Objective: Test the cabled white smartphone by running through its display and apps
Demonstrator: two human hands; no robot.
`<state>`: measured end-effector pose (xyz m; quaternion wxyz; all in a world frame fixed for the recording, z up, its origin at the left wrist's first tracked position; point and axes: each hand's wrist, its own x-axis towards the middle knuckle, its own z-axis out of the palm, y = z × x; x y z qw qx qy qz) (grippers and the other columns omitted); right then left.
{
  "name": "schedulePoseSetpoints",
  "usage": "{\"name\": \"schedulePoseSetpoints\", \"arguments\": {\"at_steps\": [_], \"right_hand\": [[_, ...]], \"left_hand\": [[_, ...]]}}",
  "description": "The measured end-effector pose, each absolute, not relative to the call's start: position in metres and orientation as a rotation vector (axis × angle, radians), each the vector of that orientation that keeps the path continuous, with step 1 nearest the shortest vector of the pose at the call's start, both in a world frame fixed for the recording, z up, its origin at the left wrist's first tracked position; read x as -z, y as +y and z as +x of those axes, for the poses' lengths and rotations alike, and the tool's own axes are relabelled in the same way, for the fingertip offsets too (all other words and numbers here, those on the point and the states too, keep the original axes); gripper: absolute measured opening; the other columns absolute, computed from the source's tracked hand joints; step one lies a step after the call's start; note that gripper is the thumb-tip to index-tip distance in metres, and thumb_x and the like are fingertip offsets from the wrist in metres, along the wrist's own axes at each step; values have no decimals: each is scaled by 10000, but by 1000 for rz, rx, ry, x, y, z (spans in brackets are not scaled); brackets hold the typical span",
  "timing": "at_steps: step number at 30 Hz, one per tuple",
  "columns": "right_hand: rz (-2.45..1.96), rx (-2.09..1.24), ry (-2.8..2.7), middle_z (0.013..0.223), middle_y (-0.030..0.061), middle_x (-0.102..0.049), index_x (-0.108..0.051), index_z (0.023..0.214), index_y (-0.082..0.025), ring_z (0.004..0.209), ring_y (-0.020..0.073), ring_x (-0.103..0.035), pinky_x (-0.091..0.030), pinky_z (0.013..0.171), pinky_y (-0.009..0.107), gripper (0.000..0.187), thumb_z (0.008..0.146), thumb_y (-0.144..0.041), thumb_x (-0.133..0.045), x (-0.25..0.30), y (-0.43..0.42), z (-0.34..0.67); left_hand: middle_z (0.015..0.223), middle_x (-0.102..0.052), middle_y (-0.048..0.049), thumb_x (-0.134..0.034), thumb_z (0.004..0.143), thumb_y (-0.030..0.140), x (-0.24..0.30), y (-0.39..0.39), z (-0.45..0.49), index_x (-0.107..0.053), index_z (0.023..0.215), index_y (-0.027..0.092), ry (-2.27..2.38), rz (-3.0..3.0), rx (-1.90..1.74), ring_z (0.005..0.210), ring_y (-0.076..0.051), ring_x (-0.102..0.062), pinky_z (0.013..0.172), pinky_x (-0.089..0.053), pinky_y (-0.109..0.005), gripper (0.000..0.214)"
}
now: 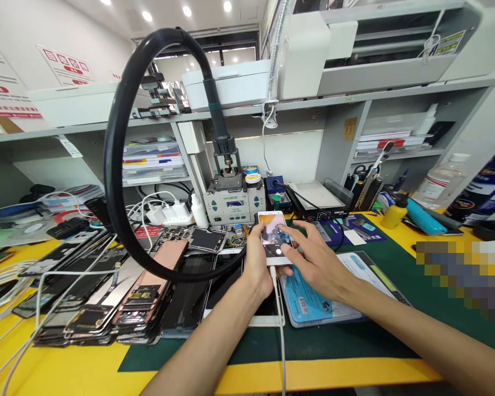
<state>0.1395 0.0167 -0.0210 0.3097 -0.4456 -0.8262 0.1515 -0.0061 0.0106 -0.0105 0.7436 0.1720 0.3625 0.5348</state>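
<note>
Center frame, the left hand [257, 257] grips a white smartphone [274, 240], likely to steady it for the right hand [318, 259], loosely open over its lit screen [271, 232]; a white cable [280, 324] hangs from the phone.

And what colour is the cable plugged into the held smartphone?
White; the charging cable shows best in the head view.
</note>
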Motion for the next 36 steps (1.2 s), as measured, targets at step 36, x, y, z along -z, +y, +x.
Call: {"name": "schedulePoseSetpoints", "arguments": {"at_steps": [36], "right_hand": [[-1160, -476, -2079, 1400, 130, -401, -450, 1385, -236, 1274, 291, -455, -385, 1080, 496, 460, 967, -424, -415, 23, 15, 138]], "left_hand": [[811, -712, -129, -475, 846, 600, 15, 13, -7, -647, 1113, 115, 749, 439, -1137, 564, -235, -673, 313, -472, -276, 579]]}}
